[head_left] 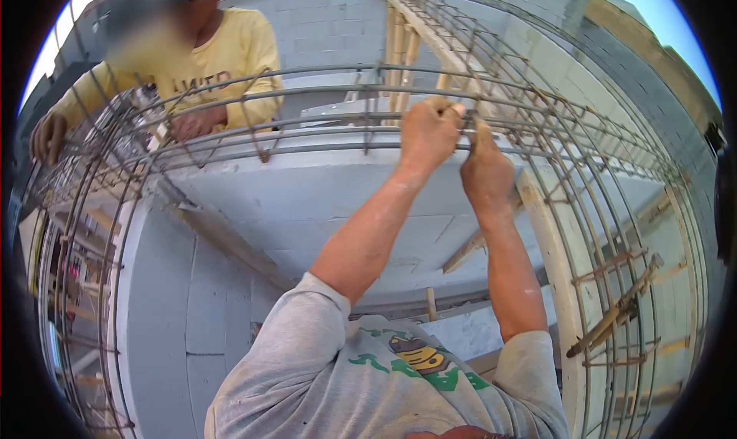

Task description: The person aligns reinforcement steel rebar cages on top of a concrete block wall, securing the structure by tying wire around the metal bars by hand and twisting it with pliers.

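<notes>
Both my hands are raised at the horizontal rebar cage (307, 149) that runs along the top of the block wall. My left hand (431, 132) is closed at the bars, its fingers pinched on something too small to make out. Just right of it, my right hand (488, 170) is also closed, with a finger or thumb pointing up against the bars near a stirrup; what it grips is hidden. The two hands are close together but apart.
At the upper left a person in a yellow shirt (253, 51) has both hands at the cage. A hammer-like tool (614, 312) lies across the right-hand rebar. Wooden boards (549, 247) edge the wall (284, 208). More rebar runs down the left side.
</notes>
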